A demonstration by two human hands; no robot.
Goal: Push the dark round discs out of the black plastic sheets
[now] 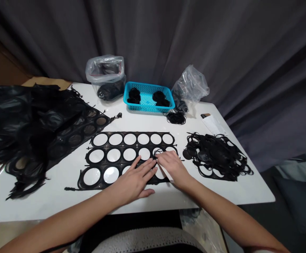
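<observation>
While your left hand (133,181) lies flat on the lower row of the black die-cut sheet (122,139), fingers spread wide and holding nothing, your right hand (172,167) rests just beside it, toward the sheet's right end. Your right fingertips (160,158) touch a thin black ring (158,151) at the right end of the middle row. The grip there looks narrow, but you cannot tell from this view whether the ring is pinched.

Sheet: three rows of round openings, with the white tabletop (63,182) showing through. Its long axis runs left to right across your front. The ring lies ahead of your right hand, which is the nearer hand to it.

Relative to the sheet: blue plastic basket (147,108) beyond it, tangled pile of black cut-outs (216,156) to its right, heap of black sheets (18,119) to its left.
</observation>
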